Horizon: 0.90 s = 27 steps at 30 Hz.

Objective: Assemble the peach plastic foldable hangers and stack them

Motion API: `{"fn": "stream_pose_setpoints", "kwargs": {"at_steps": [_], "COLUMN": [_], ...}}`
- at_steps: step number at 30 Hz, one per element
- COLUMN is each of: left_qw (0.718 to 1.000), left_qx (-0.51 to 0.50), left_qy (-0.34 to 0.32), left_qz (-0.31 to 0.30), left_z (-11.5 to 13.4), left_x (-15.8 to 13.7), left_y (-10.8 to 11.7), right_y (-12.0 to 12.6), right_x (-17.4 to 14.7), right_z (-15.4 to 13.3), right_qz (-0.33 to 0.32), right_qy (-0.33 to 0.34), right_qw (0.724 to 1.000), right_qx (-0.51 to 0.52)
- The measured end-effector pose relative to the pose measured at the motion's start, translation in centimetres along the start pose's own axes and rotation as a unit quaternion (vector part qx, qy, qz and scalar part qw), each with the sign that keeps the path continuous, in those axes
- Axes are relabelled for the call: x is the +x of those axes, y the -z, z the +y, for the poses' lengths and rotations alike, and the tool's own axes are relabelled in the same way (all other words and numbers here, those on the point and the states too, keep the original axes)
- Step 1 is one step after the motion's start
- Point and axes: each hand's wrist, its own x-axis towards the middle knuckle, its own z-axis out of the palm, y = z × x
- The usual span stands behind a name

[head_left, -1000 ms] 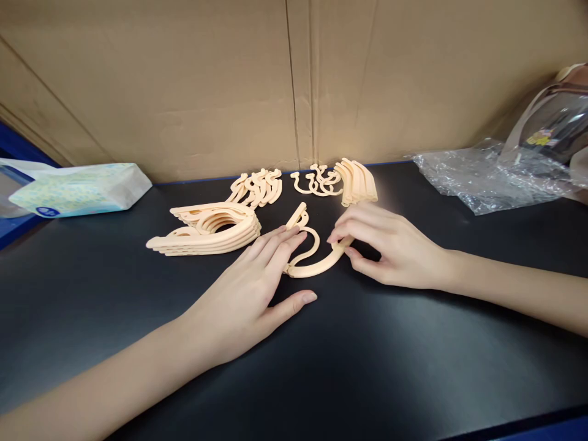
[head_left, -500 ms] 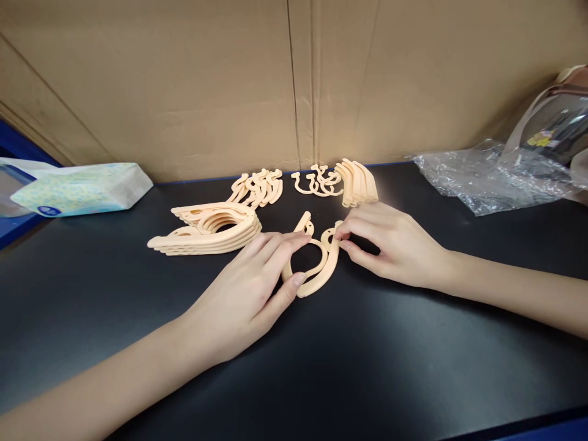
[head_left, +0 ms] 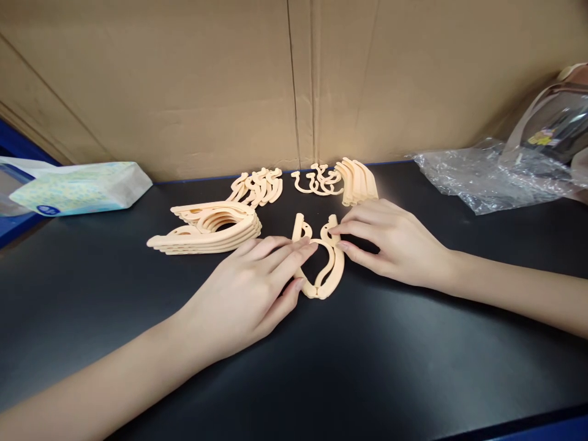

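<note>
A cream plastic folding hanger (head_left: 339, 269) lies folded on the black table between my hands, its two arms pointing away from me and its joint nearest me. My left hand (head_left: 261, 288) grips the left arm, fingers over it and thumb at its lower part. On the other side, my right hand (head_left: 390, 242) pinches the upper part of the right arm between thumb and fingers. Left of them is a neat stack of folded hangers (head_left: 206, 245), close to my left fingers. Behind my right hand stand several curved arm pieces (head_left: 356, 180).
At the back lie a pile of cream parts (head_left: 260, 187) and several loose hooks (head_left: 316, 184). A tissue pack (head_left: 87, 190) is at the left, crumpled clear plastic (head_left: 487, 174) and a transparent bag (head_left: 558, 125) at the right. A cardboard wall (head_left: 206, 86) closes off the black table's (head_left: 349, 367) far side.
The hanger has turned from a slant to nearly straight, its joint swinging right and its arms evenly side by side. My left hand has shifted slightly right; both hands keep hold.
</note>
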Motion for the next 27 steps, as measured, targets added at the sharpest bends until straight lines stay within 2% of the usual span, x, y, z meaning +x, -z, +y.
{"fn": "stream_pose_setpoints", "kwargs": {"at_steps": [4,11,18,22,27], "left_qw": [0.999,1.0,0.997,0.995,0.994], "left_qx": [0.038,0.001,-0.07,-0.091,-0.096], "left_qy": [-0.035,-0.02,0.007,0.028,0.05], "left_qz": [0.011,0.005,0.032,0.021,-0.021], "left_z": [0.1,-0.3,-0.5,-0.6,-0.8], "left_x": [-0.1,-0.3,-0.1,-0.1,-0.4], "left_y": [0.1,-0.4,-0.9,-1.0,-1.0], "right_y": [-0.1,-0.1,0.0,0.0,0.1], "right_x": [0.0,0.0,-0.1,-0.1,-0.2], "right_z": [0.1,0.2,0.3,0.3,0.3], "right_qz": [0.001,-0.013,-0.041,-0.058,-0.097], "right_qy": [-0.002,0.016,0.027,0.037,0.06], "right_qw": [1.0,0.999,0.994,0.991,0.983], "right_qx": [0.007,0.035,0.093,0.117,0.147]}}
